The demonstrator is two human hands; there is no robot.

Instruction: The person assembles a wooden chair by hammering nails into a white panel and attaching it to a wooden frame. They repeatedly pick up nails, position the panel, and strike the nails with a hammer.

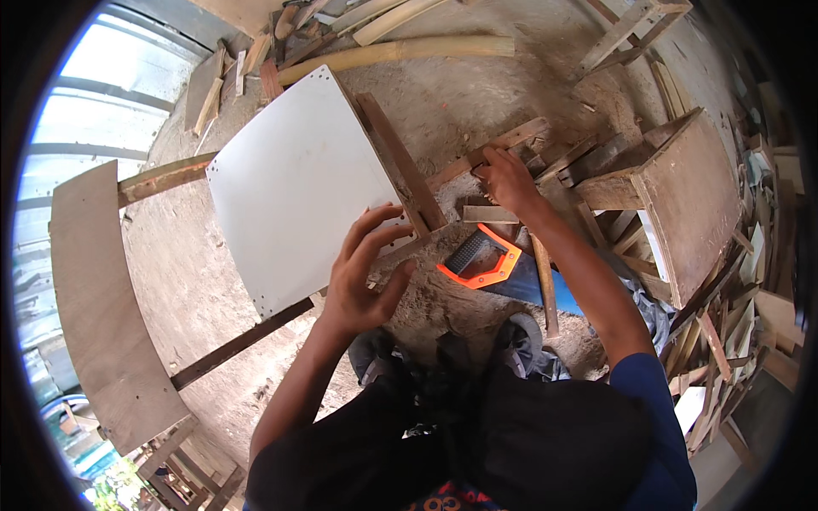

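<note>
My left hand (362,277) is open, its thumb and fingers spread beside the near right corner of a white panel (298,183). Dark dots, like nail heads, mark the panel's corners. A wooden strip (396,162) runs along its right edge. Farther right, my right hand (509,180) reaches down among wood offcuts, fingers bent together beside a wooden bar (498,146); whatever they pinch is hidden. Below that hand lies a handsaw (484,266) with an orange and black handle and blue blade. A slim wooden handle (545,289) crosses the blade.
Wooden rails (243,345) join the white panel to a brown board (106,298) on the left. A wooden box-like piece (690,204) stands at the right, beside heaped scrap wood (724,358). Long timber (409,53) lies at the back. My shoes (517,341) are close to the saw.
</note>
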